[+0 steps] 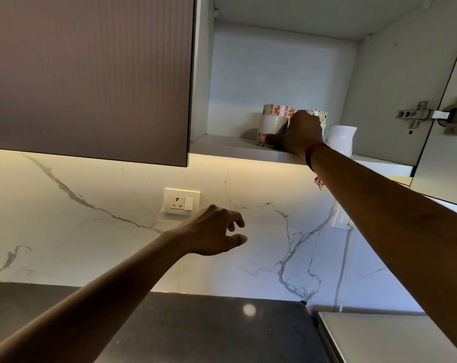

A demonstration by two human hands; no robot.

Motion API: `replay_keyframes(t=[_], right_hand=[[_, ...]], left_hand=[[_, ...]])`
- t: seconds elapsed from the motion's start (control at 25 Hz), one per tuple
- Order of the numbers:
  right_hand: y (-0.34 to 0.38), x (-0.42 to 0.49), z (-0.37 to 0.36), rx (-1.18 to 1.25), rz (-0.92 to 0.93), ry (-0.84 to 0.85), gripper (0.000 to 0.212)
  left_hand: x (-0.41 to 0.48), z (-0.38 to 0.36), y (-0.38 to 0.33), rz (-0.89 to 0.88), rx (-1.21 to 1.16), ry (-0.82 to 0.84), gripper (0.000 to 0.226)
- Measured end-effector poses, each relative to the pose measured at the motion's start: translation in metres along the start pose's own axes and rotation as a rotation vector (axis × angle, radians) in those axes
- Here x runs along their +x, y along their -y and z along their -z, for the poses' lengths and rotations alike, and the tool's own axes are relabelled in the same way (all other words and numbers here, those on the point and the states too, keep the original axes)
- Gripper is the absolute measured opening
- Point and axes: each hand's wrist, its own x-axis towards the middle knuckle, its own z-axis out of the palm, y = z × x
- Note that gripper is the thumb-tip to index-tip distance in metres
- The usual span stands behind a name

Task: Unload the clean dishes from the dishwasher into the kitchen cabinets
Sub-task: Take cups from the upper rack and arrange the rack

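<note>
My right hand reaches up into the open wall cabinet and grips a white mug standing on the cabinet shelf, thumb along its base. A mug with red flowers is behind it, a patterned mug peeks over my knuckles, and a white mug stands to the right. My left hand hovers lower in front of the marble wall, fingers loosely curled, holding nothing.
A closed brown cabinet door hangs at upper left. The open cabinet door with a metal hinge is at right. A wall socket sits on the backsplash. Below lie a dark countertop and a white appliance top.
</note>
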Motion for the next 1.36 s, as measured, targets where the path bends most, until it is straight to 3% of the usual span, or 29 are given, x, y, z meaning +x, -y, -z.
replay_keyframes(t=[0.2,0.28,0.44,0.72,1.04,1.36], right_hand=[[-0.009,-0.028,0.009,-0.049,0.081,-0.163,0.052],[-0.016,-0.062,0.013,-0.120,0.196,-0.228,0.042],[-0.062,-0.139,0.012,-0.302,0.462,-0.247,0.048],[-0.157,-0.312,0.026,-0.225,0.194,-0.023,0.052],[-0.218,-0.493,0.097,-0.246,-0.240,0.114,0.056],[-0.266,-0.665,0.227,-0.280,-0.497,0.170,0.060]], left_hand=[[0.005,-0.011,0.003,-0.041,-0.039,0.011,0.044],[0.010,-0.026,0.002,-0.061,-0.070,0.020,0.044],[0.016,-0.073,-0.017,-0.123,-0.121,0.084,0.041],[-0.018,-0.140,-0.089,-0.253,-0.076,0.190,0.037],[-0.088,-0.216,-0.234,-0.354,-0.205,0.282,0.032],[-0.180,-0.307,-0.397,-0.435,-0.207,0.394,0.069]])
